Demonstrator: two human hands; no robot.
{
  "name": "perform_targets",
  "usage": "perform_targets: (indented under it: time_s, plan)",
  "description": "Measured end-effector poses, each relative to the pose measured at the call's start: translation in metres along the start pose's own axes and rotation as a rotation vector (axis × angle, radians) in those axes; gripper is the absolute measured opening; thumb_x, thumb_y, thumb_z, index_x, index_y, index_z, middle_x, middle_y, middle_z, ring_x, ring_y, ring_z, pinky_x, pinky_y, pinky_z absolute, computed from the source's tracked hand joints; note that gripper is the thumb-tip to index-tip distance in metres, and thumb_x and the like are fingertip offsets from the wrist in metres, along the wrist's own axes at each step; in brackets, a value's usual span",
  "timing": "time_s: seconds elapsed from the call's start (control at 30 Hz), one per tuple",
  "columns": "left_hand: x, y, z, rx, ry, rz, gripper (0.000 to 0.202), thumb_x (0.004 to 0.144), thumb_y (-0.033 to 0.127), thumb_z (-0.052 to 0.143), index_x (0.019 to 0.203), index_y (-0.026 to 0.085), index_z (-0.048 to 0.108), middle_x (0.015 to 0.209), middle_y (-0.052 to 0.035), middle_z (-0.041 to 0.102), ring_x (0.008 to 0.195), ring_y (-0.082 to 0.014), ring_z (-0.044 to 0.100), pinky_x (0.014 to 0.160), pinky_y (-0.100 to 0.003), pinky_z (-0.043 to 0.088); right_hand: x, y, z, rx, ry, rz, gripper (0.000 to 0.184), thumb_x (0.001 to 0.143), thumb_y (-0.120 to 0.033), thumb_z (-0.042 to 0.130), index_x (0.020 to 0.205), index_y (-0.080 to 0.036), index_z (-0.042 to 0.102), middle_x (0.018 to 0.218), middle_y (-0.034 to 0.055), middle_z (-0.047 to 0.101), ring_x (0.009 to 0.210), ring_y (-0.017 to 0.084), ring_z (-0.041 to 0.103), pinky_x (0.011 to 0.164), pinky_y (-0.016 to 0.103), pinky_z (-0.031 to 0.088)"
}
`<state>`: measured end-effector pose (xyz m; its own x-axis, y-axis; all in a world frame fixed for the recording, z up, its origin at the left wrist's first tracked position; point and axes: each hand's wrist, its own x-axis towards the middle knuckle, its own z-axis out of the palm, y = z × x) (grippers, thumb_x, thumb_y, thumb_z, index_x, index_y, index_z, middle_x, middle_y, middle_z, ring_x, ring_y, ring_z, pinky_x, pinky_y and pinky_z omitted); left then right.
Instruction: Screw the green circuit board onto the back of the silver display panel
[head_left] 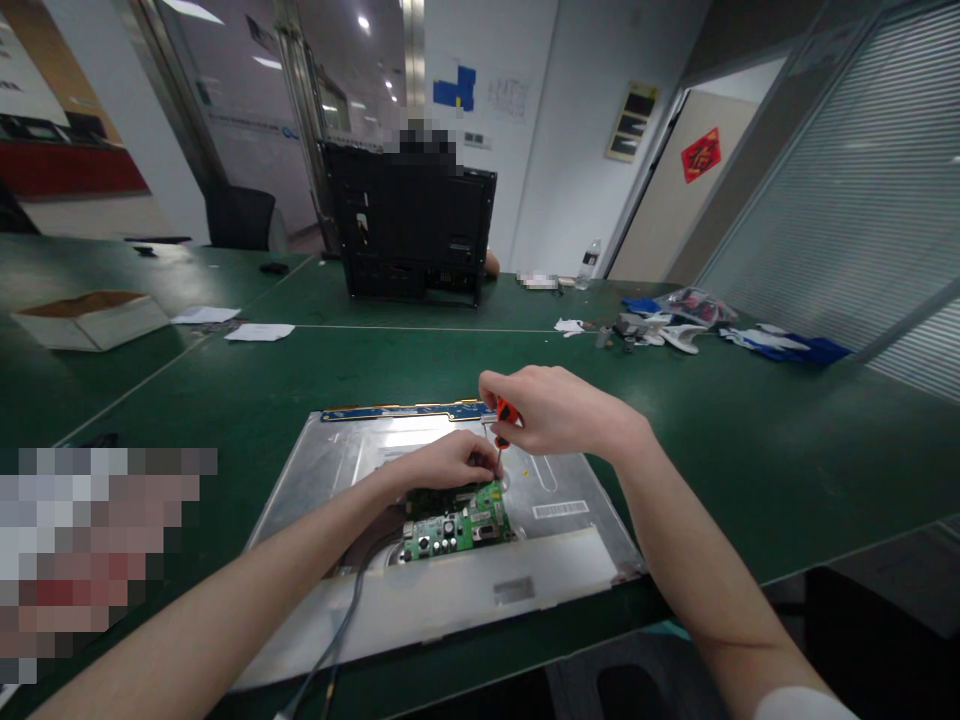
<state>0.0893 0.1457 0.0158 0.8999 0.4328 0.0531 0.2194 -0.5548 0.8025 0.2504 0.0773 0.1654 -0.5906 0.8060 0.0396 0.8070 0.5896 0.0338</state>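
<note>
A screwdriver (504, 428) with a red and black handle stands nearly upright in my right hand (555, 408), its tip pointing down at the far corner of a green circuit board (457, 533). My left hand (454, 460) rests over the board's back edge, fingers curled together beside the screwdriver's tip; what they pinch, if anything, is hidden. Beneath both hands lies a silver metal display panel (592, 500), with a narrow blue circuit strip (405, 411) along its far edge. Dark cables (352, 610) run from the board over the near edge.
Across the green table (750, 450), a person sits behind an upright black monitor housing (412, 230). An open cardboard box (94, 325) and papers (260, 332) lie left. Tools and bags (694, 310) are piled at right, near a plastic bottle (589, 265).
</note>
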Motion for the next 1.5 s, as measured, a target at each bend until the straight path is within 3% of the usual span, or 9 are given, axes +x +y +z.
perform_targets:
  time_s: [0.4, 0.63, 1.0, 1.23, 1.37, 1.5]
  plan:
    - [-0.0005, 0.0052, -0.0008, -0.001, -0.006, -0.022, 0.017, 0.08, 0.019, 0.061, 0.091, 0.014, 0.073, 0.087, -0.004, 0.073, 0.078, -0.0167, 0.063, 0.07, -0.024, 0.043, 0.0009, -0.0022, 0.0012, -0.047, 0.03, 0.054, 0.016, 0.085, -0.035, 0.058, 0.093, -0.021, 0.057, 0.077, 0.0027, 0.065, 0.067, 0.016, 0.055, 0.053, 0.026, 0.026]
    - [-0.0009, 0.0032, 0.0011, -0.018, 0.018, -0.015, 0.015, 0.079, 0.019, 0.061, 0.089, 0.015, 0.072, 0.086, -0.0025, 0.072, 0.078, -0.0159, 0.062, 0.071, -0.024, 0.043, 0.006, -0.0037, 0.0029, -0.143, 0.034, 0.182, 0.039, 0.089, -0.054, 0.051, 0.079, -0.02, 0.068, 0.074, 0.0069, 0.067, 0.069, 0.019, 0.06, 0.055, 0.028, 0.029]
    - [-0.0004, 0.0045, -0.0007, 0.006, -0.004, -0.018, 0.016, 0.08, 0.019, 0.061, 0.09, 0.014, 0.073, 0.087, -0.004, 0.073, 0.079, -0.0171, 0.064, 0.072, -0.024, 0.044, 0.0031, -0.0011, 0.0055, -0.083, 0.047, 0.052, 0.016, 0.086, -0.035, 0.056, 0.092, -0.022, 0.062, 0.076, 0.0033, 0.067, 0.069, 0.017, 0.058, 0.054, 0.027, 0.026]
    - [-0.0006, 0.0051, -0.0005, -0.002, -0.002, -0.024, 0.017, 0.08, 0.019, 0.06, 0.091, 0.014, 0.072, 0.088, -0.0045, 0.073, 0.079, -0.0173, 0.064, 0.072, -0.025, 0.045, -0.0007, -0.0007, 0.0006, -0.042, -0.005, 0.044, 0.021, 0.083, -0.029, 0.059, 0.103, -0.022, 0.058, 0.082, 0.0032, 0.068, 0.07, 0.017, 0.058, 0.054, 0.026, 0.027]
    - [-0.0005, 0.0024, -0.0007, -0.005, -0.014, -0.006, 0.016, 0.081, 0.019, 0.06, 0.091, 0.015, 0.072, 0.089, -0.0043, 0.073, 0.081, -0.0174, 0.063, 0.075, -0.026, 0.045, -0.0011, -0.0015, 0.0008, -0.067, 0.001, 0.074, 0.022, 0.084, -0.038, 0.06, 0.101, -0.023, 0.062, 0.08, 0.0032, 0.069, 0.071, 0.018, 0.06, 0.053, 0.026, 0.026]
    - [-0.0009, 0.0012, 0.0001, -0.007, -0.002, -0.019, 0.017, 0.08, 0.021, 0.061, 0.091, 0.014, 0.072, 0.088, -0.0047, 0.072, 0.082, -0.0179, 0.063, 0.074, -0.025, 0.046, 0.0001, -0.0044, 0.0003, -0.065, -0.006, 0.108, 0.03, 0.09, -0.049, 0.051, 0.086, -0.024, 0.068, 0.073, 0.0026, 0.068, 0.069, 0.017, 0.061, 0.052, 0.027, 0.025]
